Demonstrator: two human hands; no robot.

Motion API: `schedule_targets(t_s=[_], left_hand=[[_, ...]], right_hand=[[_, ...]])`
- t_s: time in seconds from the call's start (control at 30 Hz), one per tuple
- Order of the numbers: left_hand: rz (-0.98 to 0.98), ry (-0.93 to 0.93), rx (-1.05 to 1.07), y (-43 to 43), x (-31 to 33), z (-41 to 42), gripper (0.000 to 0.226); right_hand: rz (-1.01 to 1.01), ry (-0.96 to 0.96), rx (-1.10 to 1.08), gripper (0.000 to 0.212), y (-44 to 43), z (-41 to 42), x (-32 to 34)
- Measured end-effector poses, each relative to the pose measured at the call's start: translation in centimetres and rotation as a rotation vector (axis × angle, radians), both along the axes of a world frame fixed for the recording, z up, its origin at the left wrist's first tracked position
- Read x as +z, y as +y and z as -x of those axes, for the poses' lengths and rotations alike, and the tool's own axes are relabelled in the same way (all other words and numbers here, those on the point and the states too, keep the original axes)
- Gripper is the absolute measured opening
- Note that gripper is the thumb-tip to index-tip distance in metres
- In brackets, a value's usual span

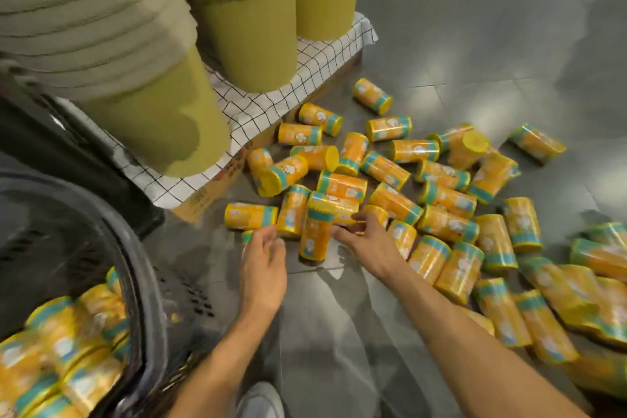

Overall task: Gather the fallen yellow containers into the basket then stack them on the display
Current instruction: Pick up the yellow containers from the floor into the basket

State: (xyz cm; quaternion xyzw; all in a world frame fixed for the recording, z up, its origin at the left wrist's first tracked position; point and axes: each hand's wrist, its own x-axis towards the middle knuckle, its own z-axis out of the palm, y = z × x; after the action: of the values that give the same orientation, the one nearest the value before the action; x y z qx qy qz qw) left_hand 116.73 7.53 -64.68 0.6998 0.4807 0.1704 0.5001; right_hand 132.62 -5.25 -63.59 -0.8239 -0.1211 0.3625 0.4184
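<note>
Dozens of yellow cylindrical containers with teal bands and glossy plastic wrap strewn across a grey tiled floor, most lying on their sides, many touching or overlapping in a loose heap right of centre. More of the same containers piled inside a dark grey perforated plastic basket at lower left.

Left hand reaching forward with fingers curled loosely apart, near a small container partly hidden behind it; contact not clear. Right hand stretched into the heap, fingers spread and open, fingertips touching or just beside the containers ahead of it; clamped on nothing that can be seen. Between the two hands, one upright yellow container standing on the floor, tilted slightly, with both hands just beside it and neither closed around it.

Upper left: a low display platform draped in a white cloth with a black grid pattern, carrying tall olive-green cylindrical tubs, with stacked beige ribbed rims above them. Heap of containers beginning right at the platform's edge.

At bottom centre, grey trousers and the toe of a pale shoe.
</note>
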Motion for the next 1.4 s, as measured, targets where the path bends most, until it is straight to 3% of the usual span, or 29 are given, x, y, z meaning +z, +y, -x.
schedule_targets(t_s=[0.23, 0.47, 0.57, 0.7, 0.9, 1.17, 1.3, 1.4], left_hand=[[-0.104, 0.176, 0.2, 4.1, -7.9, 0.2, 0.037], [0.063, 0.493, 0.217, 6.5, -13.5, 1.0, 0.092], [0.037, 0.585, 0.158, 6.7, -14.2, 0.9, 0.087], [0.003, 0.557, 0.121, 5.8, -13.3, 0.6, 0.075], [0.005, 0.363, 0.06, 1.8, -7.1, -0.9, 0.064], [0.06, 0.039, -0.038, -1.6, 8.3, -3.5, 0.075], [-0.027, -0.062, -0.06, -1.5, 16.6, -2.9, 0.062], [-0.068, -0.061, -0.044, 0.3, 21.8, -1.4, 0.054]], right_hand=[[0.017, 0.067, -0.084, 0.074, 3.7, 0.7, -8.0], [-0.032, 0.142, -0.185, 0.079, 6.3, 2.1, -12.1], [-0.054, 0.084, -0.238, 0.072, 7.7, 2.3, -12.9], [-0.085, 0.048, -0.253, 0.066, 8.3, 2.2, -13.2], [-0.144, 0.046, -0.177, 0.042, 3.8, 1.1, -8.3], [-0.258, -0.019, -0.146, 0.04, -2.4, 0.7, 5.7], [-0.324, -0.029, -0.182, 0.037, -2.9, 2.2, 12.9], [-0.314, -0.068, -0.11, 0.048, -1.9, 3.9, 17.5]])
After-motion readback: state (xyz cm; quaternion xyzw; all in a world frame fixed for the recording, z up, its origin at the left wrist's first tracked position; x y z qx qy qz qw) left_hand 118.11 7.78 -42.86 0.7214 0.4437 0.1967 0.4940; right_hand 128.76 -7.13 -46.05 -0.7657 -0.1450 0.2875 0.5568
